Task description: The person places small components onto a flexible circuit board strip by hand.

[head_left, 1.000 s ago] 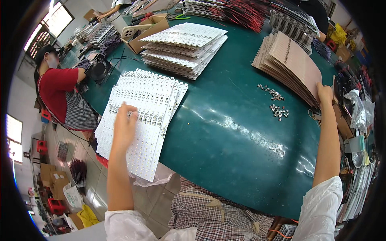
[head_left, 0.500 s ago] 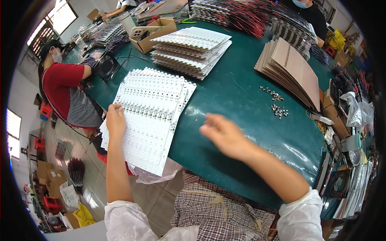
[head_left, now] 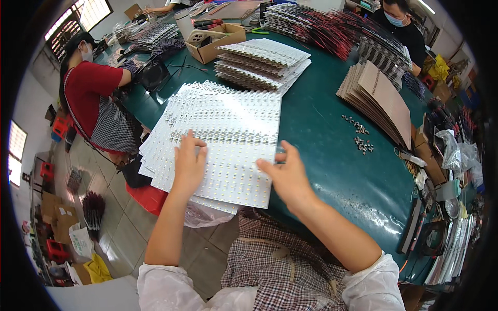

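A white LED circuit board panel (head_left: 238, 173), dotted with rows of small yellowish chips, lies on top of a fanned stack of similar panels (head_left: 160, 136) at the table's near left edge. My left hand (head_left: 190, 165) rests on the panel's left part, fingers extended and apart. At its right edge, my right hand (head_left: 290, 179) pinches the panel, thumb on the upper face and fingers partly hidden at the edge. Behind it stands another pile of white panels (head_left: 264, 54).
Brown-backed panels (head_left: 381, 98) lean in a pile at the right, near small loose metal parts (head_left: 363, 145). A cardboard box (head_left: 220, 44) holds a phone. Red and black wire bundles (head_left: 332, 33) lie at the back. Co-workers sit at left and far right.
My right hand has come left from over the bare table and taken the panel's right edge. My left hand has moved inward from the stack's left edge. The top panel now sits further right.
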Tool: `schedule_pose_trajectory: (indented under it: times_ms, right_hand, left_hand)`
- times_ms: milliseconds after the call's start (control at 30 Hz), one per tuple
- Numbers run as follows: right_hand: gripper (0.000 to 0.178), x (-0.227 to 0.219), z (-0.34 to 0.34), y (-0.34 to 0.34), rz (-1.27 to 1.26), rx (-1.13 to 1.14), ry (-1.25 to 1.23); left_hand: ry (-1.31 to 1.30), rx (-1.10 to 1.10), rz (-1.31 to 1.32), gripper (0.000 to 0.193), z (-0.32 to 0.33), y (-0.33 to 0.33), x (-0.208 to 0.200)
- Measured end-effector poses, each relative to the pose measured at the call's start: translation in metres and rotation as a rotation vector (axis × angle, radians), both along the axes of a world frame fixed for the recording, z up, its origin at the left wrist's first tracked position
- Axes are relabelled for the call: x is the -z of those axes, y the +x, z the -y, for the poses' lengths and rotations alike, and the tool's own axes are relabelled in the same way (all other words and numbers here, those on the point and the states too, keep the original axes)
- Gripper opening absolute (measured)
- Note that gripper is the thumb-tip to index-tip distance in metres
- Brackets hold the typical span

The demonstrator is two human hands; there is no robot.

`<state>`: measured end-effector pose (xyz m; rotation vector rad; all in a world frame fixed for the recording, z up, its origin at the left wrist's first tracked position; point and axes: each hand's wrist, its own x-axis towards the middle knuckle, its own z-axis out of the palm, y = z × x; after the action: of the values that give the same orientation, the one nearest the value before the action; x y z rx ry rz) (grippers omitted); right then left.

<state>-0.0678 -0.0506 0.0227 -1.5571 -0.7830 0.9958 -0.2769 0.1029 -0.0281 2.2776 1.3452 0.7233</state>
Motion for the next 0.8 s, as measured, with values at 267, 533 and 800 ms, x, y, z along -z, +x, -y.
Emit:
schedule_pose_trajectory:
  times_ms: [267, 533, 800]
  right_hand:
    - [0.026, -0.063, 0.07, 0.084, -0.291, 0.05, 0.079]
    - [0.028, -0.139, 0.246, 0.106, 0.804, 0.347, 0.067]
    - [0.032, -0.121, 0.32, 0.097, 1.246, 0.308, -0.054]
  left_hand:
    - [-0.174, 0.324, 0.376, 0.015, 0.051, 0.043, -0.046]
    - [-0.437, 0.317, 0.614, 0.017, 0.056, 0.088, -0.083]
    - [-0.361, 0.559, 0.552, 0.02, 0.063, 0.17, -0.106]
